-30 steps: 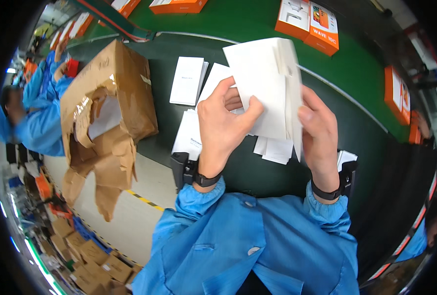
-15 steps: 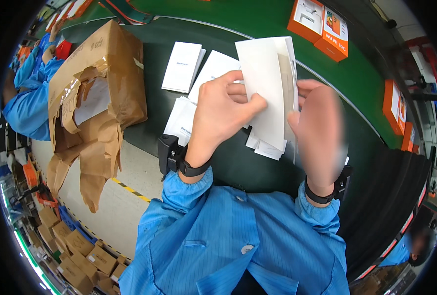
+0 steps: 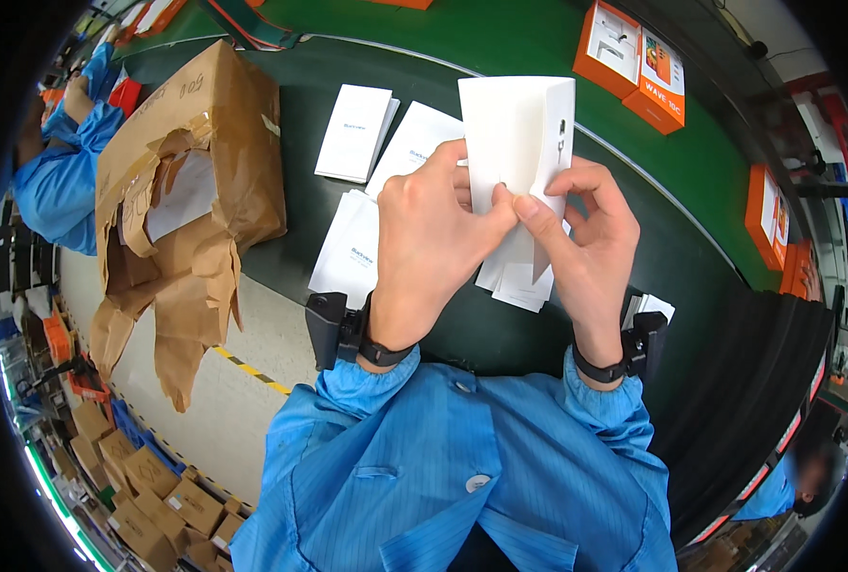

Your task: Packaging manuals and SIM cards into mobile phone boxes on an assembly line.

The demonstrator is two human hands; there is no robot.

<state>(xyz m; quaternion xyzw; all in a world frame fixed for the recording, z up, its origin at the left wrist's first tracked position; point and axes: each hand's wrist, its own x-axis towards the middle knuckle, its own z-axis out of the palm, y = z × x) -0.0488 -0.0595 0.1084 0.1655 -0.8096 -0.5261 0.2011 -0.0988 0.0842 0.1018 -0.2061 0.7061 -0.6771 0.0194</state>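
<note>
A white folded card sleeve (image 3: pixel 510 129) stands upright between my hands, its panels bent apart. On its right panel is a small dark slot with a thin mark under it. My left hand (image 3: pixel 429 229) grips the left side, thumb pressed on the inner face. My right hand (image 3: pixel 591 229) pinches the right edge, its thumb tip almost meeting the left one. Below the sleeve, small white leaflets (image 3: pixel 519 288) lie on the table, partly hidden. Left of my hands are piles of white booklets (image 3: pixel 352 133), with another pile (image 3: pixel 350 243) nearer my left wrist.
A torn brown carton (image 3: pixel 248 143) stands on the dark table at left. Beyond it runs a green belt (image 3: pixel 395 24) carrying an open orange box (image 3: pixel 603 67); more orange boxes (image 3: pixel 765 214) are at right. White slips (image 3: pixel 651 307) lie by my right wrist. A co-worker's blue sleeve (image 3: pixel 62 210) shows far left.
My right hand, blurred before, has closed in on the sleeve's right edge. The sleeve's panels have spread and its right panel now faces me. Orange boxes on the belt have shifted slightly right.
</note>
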